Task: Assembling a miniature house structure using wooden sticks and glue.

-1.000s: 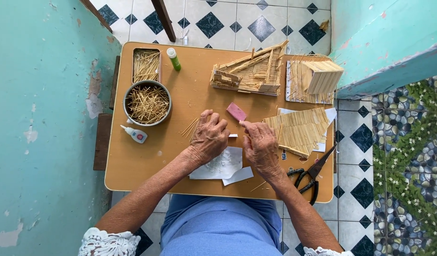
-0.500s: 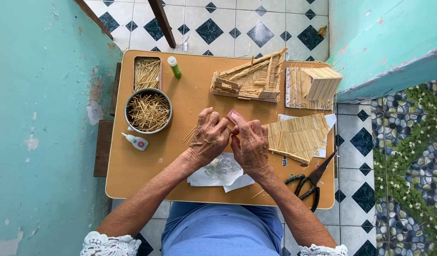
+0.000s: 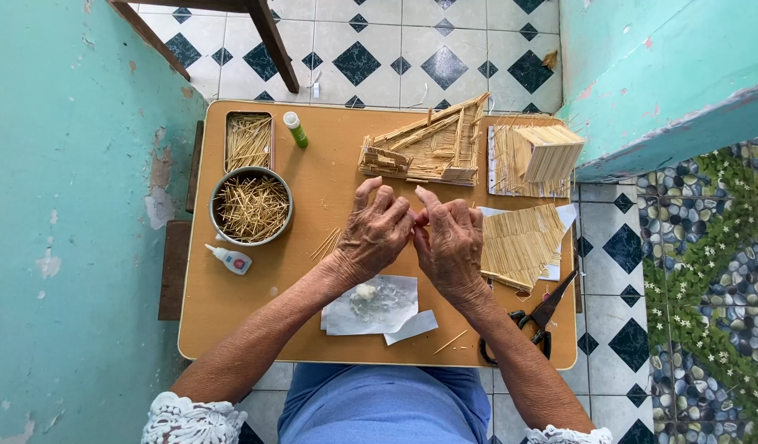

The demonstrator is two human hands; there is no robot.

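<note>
**Hands together above the little table**

Over the middle of the tan table (image 3: 231, 325), I see my left hand (image 3: 377, 234) and right hand (image 3: 451, 245) raised and pressed close, fingertips meeting around something small between them; a sliver of pink shows there, but I cannot tell what it is or how firmly it is pinched. Both hands have fingers curled inward, backs turned up to the camera.

Just near of the hands lies a crumpled white paper (image 3: 371, 304) with a blob of glue on it, and a smaller paper slip (image 3: 412, 326) beside it. A few loose sticks (image 3: 325, 243) lie just left of the left hand. Right of the right hand sits a flat panel of glued sticks (image 3: 523, 242) on white paper, and nearer than that, at the table's edge, black scissors (image 3: 531, 321).

Far of the hands stands the stick model house (image 3: 428, 152), with a stack of stick panels (image 3: 547, 152) to its right. On the left side I see a round metal bowl of sticks (image 3: 251, 205), a rectangular tray of sticks (image 3: 249, 141) beyond it, a green-capped tube (image 3: 295, 130) beside the tray, and a small white glue bottle (image 3: 229, 259) near of the bowl.
</note>
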